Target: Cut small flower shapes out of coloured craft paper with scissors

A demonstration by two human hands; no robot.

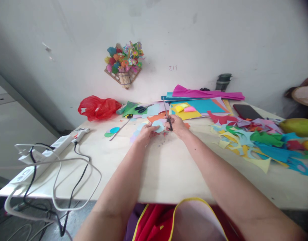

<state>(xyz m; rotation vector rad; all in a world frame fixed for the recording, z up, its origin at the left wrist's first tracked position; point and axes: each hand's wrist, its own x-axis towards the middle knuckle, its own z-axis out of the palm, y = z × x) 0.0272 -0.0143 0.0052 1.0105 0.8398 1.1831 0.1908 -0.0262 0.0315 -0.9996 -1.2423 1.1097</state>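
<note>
Over the middle of the table, my left hand pinches a pale blue paper piece with a rounded, scalloped-looking edge. Close to its right side, my right hand is closed around a pair of scissors, whose blades point up and away from me. The blades stand beside the paper, and I cannot tell whether they touch it. Pale blue and lilac paper pieces lie partly hidden behind my left hand. Small paper bits are scattered on the table just below both hands.
Colourful paper scraps cover the right side, near a dark phone and a yellow-green fruit. Coloured sheets lie at the back. A red plastic bag, second scissors and a power strip with trailing cables are leftward.
</note>
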